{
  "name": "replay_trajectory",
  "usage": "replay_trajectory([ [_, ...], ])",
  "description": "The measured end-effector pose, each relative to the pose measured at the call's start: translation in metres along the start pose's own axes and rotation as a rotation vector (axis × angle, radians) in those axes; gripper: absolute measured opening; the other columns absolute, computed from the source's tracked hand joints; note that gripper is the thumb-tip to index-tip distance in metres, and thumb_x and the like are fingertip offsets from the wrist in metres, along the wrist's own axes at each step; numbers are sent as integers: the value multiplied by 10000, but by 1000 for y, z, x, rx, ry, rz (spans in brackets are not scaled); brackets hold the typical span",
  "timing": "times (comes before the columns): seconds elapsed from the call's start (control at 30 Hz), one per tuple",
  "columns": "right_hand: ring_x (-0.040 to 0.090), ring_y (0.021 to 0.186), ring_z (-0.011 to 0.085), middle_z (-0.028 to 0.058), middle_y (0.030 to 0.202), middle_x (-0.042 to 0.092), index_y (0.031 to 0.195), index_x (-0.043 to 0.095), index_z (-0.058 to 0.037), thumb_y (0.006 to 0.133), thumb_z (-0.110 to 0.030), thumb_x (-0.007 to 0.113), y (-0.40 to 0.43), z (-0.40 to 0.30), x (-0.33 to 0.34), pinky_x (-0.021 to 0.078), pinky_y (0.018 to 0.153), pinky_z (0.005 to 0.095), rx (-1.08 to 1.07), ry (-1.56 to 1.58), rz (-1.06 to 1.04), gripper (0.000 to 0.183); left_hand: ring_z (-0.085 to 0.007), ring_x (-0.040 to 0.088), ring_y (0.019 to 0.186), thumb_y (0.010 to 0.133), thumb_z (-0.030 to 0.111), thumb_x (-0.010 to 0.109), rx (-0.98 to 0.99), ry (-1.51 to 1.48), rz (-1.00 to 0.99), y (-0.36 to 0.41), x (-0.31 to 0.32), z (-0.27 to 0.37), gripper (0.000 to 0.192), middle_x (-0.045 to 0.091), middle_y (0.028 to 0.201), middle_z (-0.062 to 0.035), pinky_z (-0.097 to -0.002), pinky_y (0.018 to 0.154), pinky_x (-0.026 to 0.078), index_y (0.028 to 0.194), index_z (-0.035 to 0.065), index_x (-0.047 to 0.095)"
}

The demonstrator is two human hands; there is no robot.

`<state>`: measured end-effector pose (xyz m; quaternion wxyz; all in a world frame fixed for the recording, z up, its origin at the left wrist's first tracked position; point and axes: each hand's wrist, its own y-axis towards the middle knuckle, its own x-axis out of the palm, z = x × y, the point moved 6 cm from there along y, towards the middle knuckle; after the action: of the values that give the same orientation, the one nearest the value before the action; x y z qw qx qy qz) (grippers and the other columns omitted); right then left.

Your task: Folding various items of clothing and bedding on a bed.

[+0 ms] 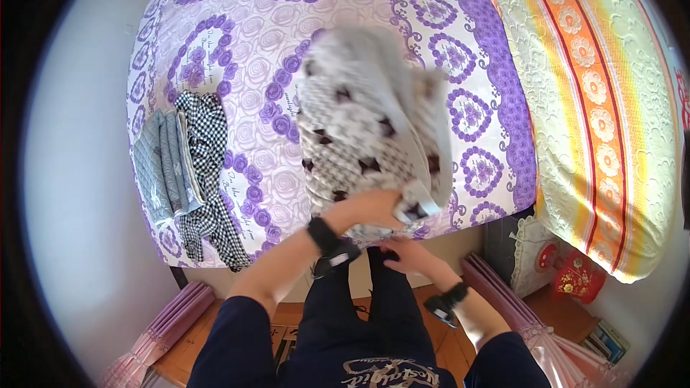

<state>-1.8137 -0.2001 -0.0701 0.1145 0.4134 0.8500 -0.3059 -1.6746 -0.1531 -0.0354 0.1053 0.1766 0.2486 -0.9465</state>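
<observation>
A loosely folded cream and grey fleece blanket (356, 140) with dark brown patches lies near the front edge of the bed. Pale binding runs along its right side, and its far end is blurred. My left hand (377, 207) rests against the blanket's near right corner; its fingertips are partly hidden, so whether it grips the cloth cannot be told. Just below, at the bed's edge, is my right hand (409, 256), thumb and fingers apart, with nothing seen between them. Beneath the blanket spreads a white and purple bedsheet (264, 70) printed with rose hearts.
To the left lie a folded grey quilted cloth (164, 161) and a black-and-white checked garment (205, 172). A yellow and orange coverlet (598, 108) hangs on the right. Pink curtains (178, 328) stand by the wooden floor (215, 339). Books (606, 342) sit at lower right.
</observation>
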Motion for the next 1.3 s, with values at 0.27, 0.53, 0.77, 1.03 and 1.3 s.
replay_trajectory([
  [0.27, 573, 927, 154, 83, 1020, 610, 1238, 471, -37, 826, -196, 618, -40, 100, -105, 448, 838, 295, 393, 851, 650, 466, -173, 576, 772, 735, 119, 605, 184, -216, -270, 16, 97, -28, 583, 605, 847, -97, -285, 670, 449, 1295, 130, 446],
  [0.53, 508, 1042, 227, 154, 1109, 530, 1200, 492, -29, 796, -268, 652, 92, 84, -201, 428, 859, 341, 78, 106, 1056, 495, -181, 558, 790, 800, 83, 576, -354, -270, 1186, -119, -24, -151, 143, 554, 885, -79, -284, 651, 443, 936, 39, 569],
  [0.77, 601, 833, 194, 139, 944, 610, 1114, 521, 46, 736, -360, 703, 205, 139, -292, 460, 730, 284, 337, 695, 918, 584, -203, 548, 854, 851, 295, 586, -886, -1715, 951, -149, 125, -194, 351, 540, 906, -94, -321, 699, 472, 1065, 32, 494],
  [1.03, 481, 603, 101, 19, 692, 566, 823, 619, -6, 726, -394, 708, 230, 161, -289, 392, 569, 235, 472, 410, 704, 410, -133, 538, 662, 894, 306, 527, -699, -1811, 898, -137, 137, -204, 200, 550, 756, -17, -264, 574, 444, 887, 106, 528],
  [1.3, 486, 585, 113, 34, 633, 583, 741, 610, 2, 748, -350, 658, 221, 124, -371, 391, 555, 283, 162, 168, 1078, 355, -83, 528, 588, 882, 242, 517, -815, -1446, 775, -176, 193, -213, 162, 563, 695, -2, -210, 527, 417, 827, 90, 526],
])
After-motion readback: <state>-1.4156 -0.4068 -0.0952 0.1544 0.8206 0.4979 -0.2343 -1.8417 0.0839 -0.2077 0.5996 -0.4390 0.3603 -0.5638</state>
